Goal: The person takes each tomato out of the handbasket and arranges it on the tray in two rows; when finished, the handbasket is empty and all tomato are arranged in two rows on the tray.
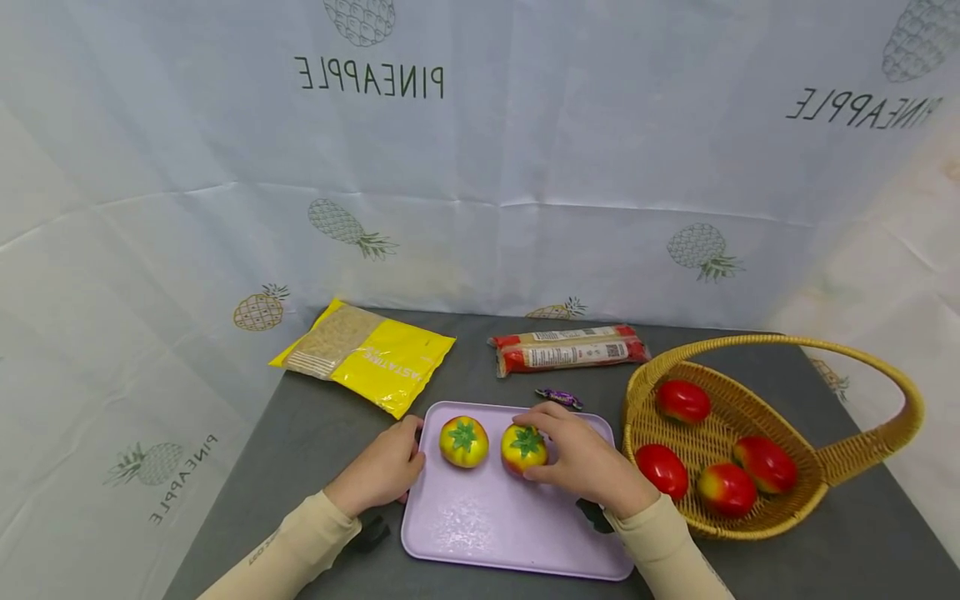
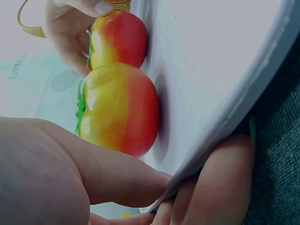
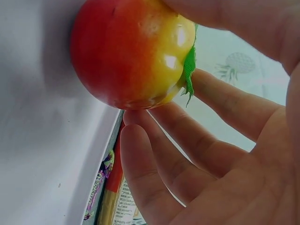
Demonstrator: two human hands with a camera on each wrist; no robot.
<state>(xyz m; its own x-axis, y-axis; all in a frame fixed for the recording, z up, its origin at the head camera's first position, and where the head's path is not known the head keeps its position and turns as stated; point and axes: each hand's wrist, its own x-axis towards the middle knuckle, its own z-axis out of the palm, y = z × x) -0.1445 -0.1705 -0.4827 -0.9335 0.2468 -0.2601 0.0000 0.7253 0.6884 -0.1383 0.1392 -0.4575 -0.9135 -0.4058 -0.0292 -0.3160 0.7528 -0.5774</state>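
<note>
Tomato [image 1: 523,447], yellow blushing red with green calyx, pinched by right hand [image 1: 581,462] on lilac tray [image 1: 495,533]

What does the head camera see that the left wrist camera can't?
Only the head view shows the wicker basket's four red tomatoes, the yellow packet, the red packet and the wrapped candy.

Only the left wrist view shows, close up, the left hand's fingers curled under the tray's edge.

Both show the lilac tray, two yellow-red tomatoes on it, and the right hand holding the right-hand one; the left hand grips the tray's left edge.
</note>
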